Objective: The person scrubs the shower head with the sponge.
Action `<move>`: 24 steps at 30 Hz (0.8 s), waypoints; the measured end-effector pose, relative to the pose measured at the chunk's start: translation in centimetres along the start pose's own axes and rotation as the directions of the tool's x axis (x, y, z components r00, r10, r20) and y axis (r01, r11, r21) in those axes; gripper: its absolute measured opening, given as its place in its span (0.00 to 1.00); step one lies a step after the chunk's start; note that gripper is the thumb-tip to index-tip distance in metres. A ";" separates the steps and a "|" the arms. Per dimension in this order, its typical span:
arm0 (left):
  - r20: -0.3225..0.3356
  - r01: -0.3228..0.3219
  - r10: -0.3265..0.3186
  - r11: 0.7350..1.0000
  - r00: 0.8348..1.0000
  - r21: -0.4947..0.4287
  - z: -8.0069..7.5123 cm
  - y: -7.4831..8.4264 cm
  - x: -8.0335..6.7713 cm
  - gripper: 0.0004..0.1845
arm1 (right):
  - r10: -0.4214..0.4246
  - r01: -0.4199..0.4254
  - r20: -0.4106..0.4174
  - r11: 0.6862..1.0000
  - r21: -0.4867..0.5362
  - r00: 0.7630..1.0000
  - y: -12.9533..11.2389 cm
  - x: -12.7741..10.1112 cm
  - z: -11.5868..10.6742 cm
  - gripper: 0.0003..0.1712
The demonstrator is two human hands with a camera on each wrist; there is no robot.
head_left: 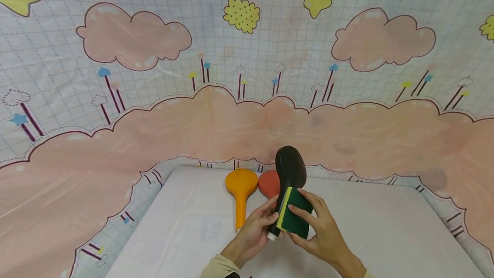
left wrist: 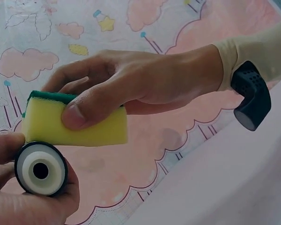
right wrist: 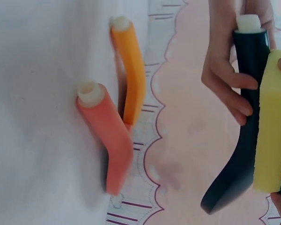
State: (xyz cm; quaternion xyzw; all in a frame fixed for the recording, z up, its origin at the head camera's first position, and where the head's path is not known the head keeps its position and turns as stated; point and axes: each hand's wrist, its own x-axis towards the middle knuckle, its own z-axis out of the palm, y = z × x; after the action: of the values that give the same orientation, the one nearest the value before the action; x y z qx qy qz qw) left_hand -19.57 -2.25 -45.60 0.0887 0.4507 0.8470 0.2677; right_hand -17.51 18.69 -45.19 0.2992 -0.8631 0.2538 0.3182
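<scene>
A black handheld shower head (head_left: 290,167) is held up by its handle in my left hand (head_left: 250,231), head end pointing away. Its white threaded end (left wrist: 32,180) faces the left wrist camera. My right hand (head_left: 326,236) grips a sponge (head_left: 299,220) with a green scouring side and a yellow foam side. In the right wrist view the yellow side (right wrist: 272,126) lies along the black handle (right wrist: 249,101). The fingers of the left hand (right wrist: 225,70) wrap the handle near the white end. The spray face of the shower head is hidden.
An orange shower head (head_left: 241,183) lies on the white table (head_left: 173,226), left of the hands. A red shower head (head_left: 267,183) lies beside it, partly hidden behind the black one. A patterned cloth (head_left: 247,132) rises behind the table and surrounds its sides.
</scene>
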 end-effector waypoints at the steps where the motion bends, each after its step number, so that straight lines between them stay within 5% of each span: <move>1: -0.003 0.000 0.000 1.000 1.000 0.001 0.0 0.0 0.0 0.28 | -0.003 0.003 0.001 1.000 0.001 1.000 -0.1 -0.1 0.0 0.34; 24: -0.073 -0.009 0.011 0.999 0.997 0.032 0.1 0.3 0.3 0.30 | -0.033 0.033 0.019 0.999 0.012 0.999 -0.7 -0.7 0.2 0.31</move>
State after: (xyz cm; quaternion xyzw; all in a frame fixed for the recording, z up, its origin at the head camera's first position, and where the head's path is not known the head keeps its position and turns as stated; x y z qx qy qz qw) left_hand -19.87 -2.15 -45.33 0.0640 0.4730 0.8438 0.2454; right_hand -16.73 18.33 -45.61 0.3177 -0.8594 0.2508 0.3124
